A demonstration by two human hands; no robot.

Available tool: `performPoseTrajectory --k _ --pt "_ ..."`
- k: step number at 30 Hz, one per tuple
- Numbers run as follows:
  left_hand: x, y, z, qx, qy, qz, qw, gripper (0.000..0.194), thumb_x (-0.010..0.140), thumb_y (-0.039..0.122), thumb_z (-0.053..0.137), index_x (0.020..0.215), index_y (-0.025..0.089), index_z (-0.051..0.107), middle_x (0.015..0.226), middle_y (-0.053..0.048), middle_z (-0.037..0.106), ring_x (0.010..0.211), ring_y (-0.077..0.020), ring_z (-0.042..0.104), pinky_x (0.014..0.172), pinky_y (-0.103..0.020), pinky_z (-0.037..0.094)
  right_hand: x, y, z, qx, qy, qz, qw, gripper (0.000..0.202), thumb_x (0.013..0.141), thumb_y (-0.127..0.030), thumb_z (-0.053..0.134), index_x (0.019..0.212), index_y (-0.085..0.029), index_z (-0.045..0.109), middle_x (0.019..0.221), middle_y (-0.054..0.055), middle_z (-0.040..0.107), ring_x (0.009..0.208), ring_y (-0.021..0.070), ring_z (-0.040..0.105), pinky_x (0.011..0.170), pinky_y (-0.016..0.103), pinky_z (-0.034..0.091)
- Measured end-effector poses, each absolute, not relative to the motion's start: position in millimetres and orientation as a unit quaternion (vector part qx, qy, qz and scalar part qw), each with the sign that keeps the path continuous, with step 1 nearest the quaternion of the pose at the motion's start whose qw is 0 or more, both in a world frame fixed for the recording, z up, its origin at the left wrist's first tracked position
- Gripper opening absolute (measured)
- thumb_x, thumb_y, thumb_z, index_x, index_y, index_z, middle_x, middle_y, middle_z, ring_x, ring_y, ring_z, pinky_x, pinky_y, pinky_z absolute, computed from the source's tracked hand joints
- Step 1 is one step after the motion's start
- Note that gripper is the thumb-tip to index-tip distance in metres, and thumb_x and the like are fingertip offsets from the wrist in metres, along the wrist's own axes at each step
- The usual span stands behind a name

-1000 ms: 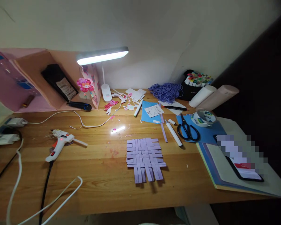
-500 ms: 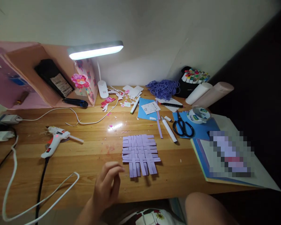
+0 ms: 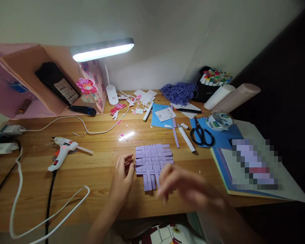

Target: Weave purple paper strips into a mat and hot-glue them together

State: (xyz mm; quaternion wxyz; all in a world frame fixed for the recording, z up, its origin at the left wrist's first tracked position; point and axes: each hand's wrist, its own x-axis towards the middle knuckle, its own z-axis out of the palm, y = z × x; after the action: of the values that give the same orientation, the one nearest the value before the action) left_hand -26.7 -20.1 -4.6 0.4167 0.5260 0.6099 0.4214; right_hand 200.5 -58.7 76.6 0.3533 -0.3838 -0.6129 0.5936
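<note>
A woven mat of purple paper strips (image 3: pixel 151 161) lies flat on the wooden desk, its loose strip ends sticking out at the edges. Beside its left edge is my left hand (image 3: pixel 123 174), fingers loosely curled and thumb apart, with nothing in it. Over the mat's lower right corner hovers my right hand (image 3: pixel 181 183), smeared by motion. Its fingers bend down and hide some strip ends; whether they hold anything does not show. A loose purple strip (image 3: pixel 176 137) rests behind the mat, close to a white pen (image 3: pixel 186 138).
A glue gun (image 3: pixel 63 152) with its cord lies left. Black-handled scissors (image 3: pixel 202 134), a tape roll (image 3: pixel 219 121) and a paper stack (image 3: pixel 221 169) are right. Blue yarn (image 3: pixel 179 93), markers (image 3: pixel 216 78) and paper scraps (image 3: pixel 143 98) line the back under a lamp (image 3: pixel 104 50).
My left hand has moved up and right to the mat's left edge. My right hand has come in from the lower right over the mat. The view has shifted slightly.
</note>
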Motion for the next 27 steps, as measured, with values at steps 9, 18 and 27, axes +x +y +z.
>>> performPoseTrajectory --k 9,18,27 --pt "-23.2 -21.3 -8.1 0.299 0.579 0.458 0.604 0.046 0.07 0.035 0.069 0.108 0.016 0.053 0.118 -0.014 0.058 0.103 -0.0246 0.06 0.087 -0.038 0.048 251.8 -9.9 20.2 -0.521 -0.341 0.688 0.373 0.044 0.074 -0.049 0.067 0.109 -0.023 0.064 0.128 0.012 0.058 0.12 0.03 0.053 0.107 0.05 0.035" --pt "-23.5 -13.0 -4.5 0.358 0.607 0.393 0.591 0.044 0.074 0.038 0.065 0.109 0.013 0.055 0.094 -0.007 0.064 0.082 -0.0166 0.062 0.068 -0.026 0.046 246.4 -3.2 20.3 -0.552 -0.327 0.687 0.342 0.044 0.072 -0.042 0.067 0.109 -0.02 0.064 0.117 0.013 0.064 0.091 0.0236 0.064 0.092 0.046 0.046" --pt "-23.7 -20.7 3.5 0.356 0.594 0.409 0.594 0.044 0.075 0.035 0.067 0.113 0.018 0.053 0.108 -0.009 0.063 0.11 -0.0233 0.056 0.098 -0.038 0.04 246.2 -12.8 19.2 -0.566 -0.325 0.669 0.356 0.041 0.076 -0.043 0.064 0.11 -0.02 0.062 0.115 0.012 0.065 0.11 0.0284 0.058 0.101 0.049 0.041"
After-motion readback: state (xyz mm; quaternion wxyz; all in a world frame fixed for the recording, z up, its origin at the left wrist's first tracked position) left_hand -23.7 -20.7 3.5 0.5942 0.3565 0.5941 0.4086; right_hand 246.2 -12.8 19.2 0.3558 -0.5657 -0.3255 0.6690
